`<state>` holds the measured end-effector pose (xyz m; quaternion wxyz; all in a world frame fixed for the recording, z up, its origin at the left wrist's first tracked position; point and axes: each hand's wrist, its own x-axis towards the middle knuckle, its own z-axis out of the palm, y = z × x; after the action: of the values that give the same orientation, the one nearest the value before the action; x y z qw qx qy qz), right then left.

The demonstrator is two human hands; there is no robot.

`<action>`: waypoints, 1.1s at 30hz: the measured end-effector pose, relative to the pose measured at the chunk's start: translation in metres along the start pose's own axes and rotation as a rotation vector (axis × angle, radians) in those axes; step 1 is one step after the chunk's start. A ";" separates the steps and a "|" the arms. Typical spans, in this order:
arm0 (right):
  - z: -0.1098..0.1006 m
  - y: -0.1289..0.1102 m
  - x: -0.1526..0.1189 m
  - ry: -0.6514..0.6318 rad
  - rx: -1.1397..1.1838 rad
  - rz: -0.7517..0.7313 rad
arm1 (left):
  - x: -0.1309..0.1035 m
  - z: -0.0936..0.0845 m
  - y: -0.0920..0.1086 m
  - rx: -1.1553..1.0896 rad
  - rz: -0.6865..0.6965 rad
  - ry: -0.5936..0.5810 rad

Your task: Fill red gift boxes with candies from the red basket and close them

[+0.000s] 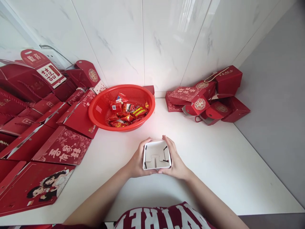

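Note:
Between my two hands is a small box (150, 152), its white inside turned up toward me and its top uncovered. Dark cord ends show at its inner corners, and slotted flaps form its bottom. My left hand (138, 160) is wrapped round the left side, while my right hand (175, 161) grips the right side. Both thumbs lie along the near edge. The outer faces of the box are mostly hidden by my fingers. Beyond it stands a red plastic basket (95, 119) with several wrapped snacks or sweets (127, 117) inside.
Many red gift boxes (69, 144) with gold or white lettering crowd the left side. Several more red boxes (188, 93) lie heaped at the back right. A tiled wall (162, 41) bounds the white table (214, 165) behind, and a grey panel (274, 95) bounds it at right.

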<state>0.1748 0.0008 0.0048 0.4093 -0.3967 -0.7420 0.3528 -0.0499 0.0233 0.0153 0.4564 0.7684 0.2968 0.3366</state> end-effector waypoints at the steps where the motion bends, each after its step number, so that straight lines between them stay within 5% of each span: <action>1: 0.002 0.002 0.000 0.000 0.020 0.000 | 0.000 0.001 -0.002 -0.065 -0.025 -0.008; 14: 0.014 0.024 0.016 -0.121 0.274 0.090 | 0.011 0.000 -0.004 -0.244 -0.123 0.078; 25: 0.012 0.029 0.030 -0.111 0.269 0.070 | 0.007 -0.014 -0.001 -0.028 -0.237 0.065; 29: 0.011 0.025 0.026 -0.107 0.245 0.114 | -0.004 -0.037 0.022 0.218 -0.342 0.003; 33: 0.012 0.024 0.023 -0.111 0.259 0.132 | -0.013 -0.082 0.065 0.577 -0.355 0.020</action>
<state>0.1634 0.0290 -0.0124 0.3915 -0.3684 -0.6841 0.4929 -0.1125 0.0281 0.0996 0.2686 0.7989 0.5134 0.1613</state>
